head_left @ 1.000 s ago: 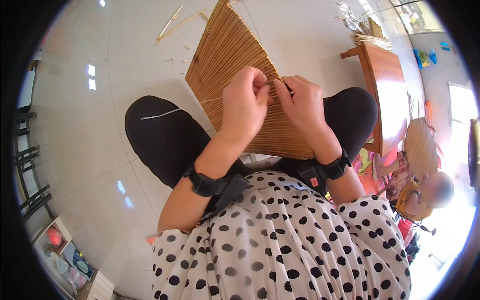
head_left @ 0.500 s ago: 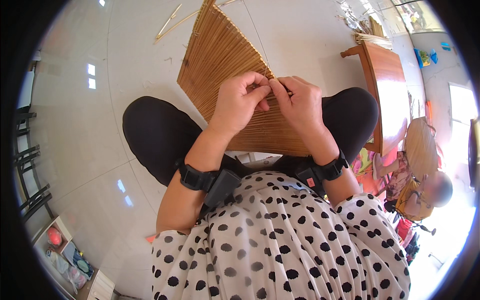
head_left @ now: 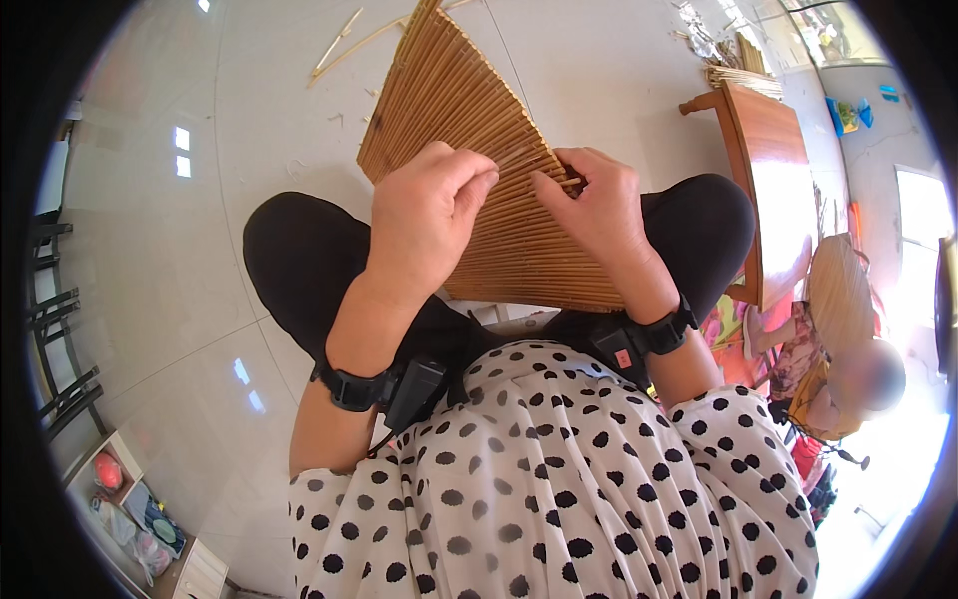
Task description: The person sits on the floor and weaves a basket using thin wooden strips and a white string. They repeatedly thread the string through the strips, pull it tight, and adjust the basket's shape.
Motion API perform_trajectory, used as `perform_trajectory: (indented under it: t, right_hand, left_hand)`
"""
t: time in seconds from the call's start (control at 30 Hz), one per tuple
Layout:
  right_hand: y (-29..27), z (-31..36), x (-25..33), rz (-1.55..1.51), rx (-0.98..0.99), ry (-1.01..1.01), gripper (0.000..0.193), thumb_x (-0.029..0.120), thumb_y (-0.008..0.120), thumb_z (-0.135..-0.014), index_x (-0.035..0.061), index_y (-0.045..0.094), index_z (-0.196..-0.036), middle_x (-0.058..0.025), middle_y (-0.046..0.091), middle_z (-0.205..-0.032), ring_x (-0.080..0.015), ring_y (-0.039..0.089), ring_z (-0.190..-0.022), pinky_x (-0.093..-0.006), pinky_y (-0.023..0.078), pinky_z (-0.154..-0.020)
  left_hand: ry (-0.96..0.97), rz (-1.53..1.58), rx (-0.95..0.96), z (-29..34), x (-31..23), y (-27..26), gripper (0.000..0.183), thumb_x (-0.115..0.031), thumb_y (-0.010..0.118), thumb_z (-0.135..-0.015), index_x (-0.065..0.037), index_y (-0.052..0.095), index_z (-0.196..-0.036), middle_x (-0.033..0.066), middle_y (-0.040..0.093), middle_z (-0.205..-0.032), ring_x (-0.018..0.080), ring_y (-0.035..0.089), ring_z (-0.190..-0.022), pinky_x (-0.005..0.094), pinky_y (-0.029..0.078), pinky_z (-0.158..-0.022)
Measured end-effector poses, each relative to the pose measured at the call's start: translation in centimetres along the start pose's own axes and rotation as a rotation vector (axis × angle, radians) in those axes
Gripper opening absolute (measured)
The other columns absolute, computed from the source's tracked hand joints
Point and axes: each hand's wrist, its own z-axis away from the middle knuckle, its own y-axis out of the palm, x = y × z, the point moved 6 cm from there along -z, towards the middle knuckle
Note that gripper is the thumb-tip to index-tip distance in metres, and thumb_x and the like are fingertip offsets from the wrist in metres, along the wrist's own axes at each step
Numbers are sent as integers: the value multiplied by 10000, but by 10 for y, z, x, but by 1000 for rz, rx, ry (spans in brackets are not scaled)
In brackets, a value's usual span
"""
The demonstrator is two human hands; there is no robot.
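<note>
A: What is the biggest thing you see?

B: The floor. It is pale and shiny. It fills the picture from 7 o'clock up to 1 o'clock.

A: And next?

B: A wooden counter at 2 o'clock. A bundle of sticks lies at its far end. Another person sits low at 4 o'clock.

A: What is being worked on?

B: A mat made of thin brown strips set side by side. It spreads like a fan. Its wide end lies on the lap, right in the middle. Its narrow end points up to 12 o'clock, toward some loose sticks on the floor.

A: What are the hands doing?

B: The left hand rests on the mat at 10 o'clock from the middle. Its fingers are curled close and press on the strips. I cannot tell if they hold one.

A: And the other?

B: The right hand is at 1 o'clock from the middle. Its fingers are pinched shut on the end of one strip.

A: Which step is this, do you think?

B: I think a strip is being set in place beside the others.

A: What does the next move need?

B: I guess a gentle push to slide it flat and snug, with the left hand keeping the mat from slipping.
</note>
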Motion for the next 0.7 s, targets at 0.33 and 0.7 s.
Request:
perform_trajectory:
  t: [0.33,0.7]
  right_hand:
    - [-1,0,-1,-7,-53,-26,205,158,724,-837,-14,746,-947,-164,697,-799,-279,662,-631,-360,537,-618]
    - [-3,-3,-7,12,-77,-23,177,158,732,-826,-10,744,-879,-151,684,-751,-295,658,-620,-364,528,-603]
  left_hand:
    - [-70,-129,147,4,-1,22,73,-127,704,-920,-61,699,-949,145,683,-747,333,667,-663,393,510,-580]
    - [-69,-158,106,3,4,24,69,-148,671,-937,-111,713,-978,98,658,-768,340,657,-710,442,516,-596]
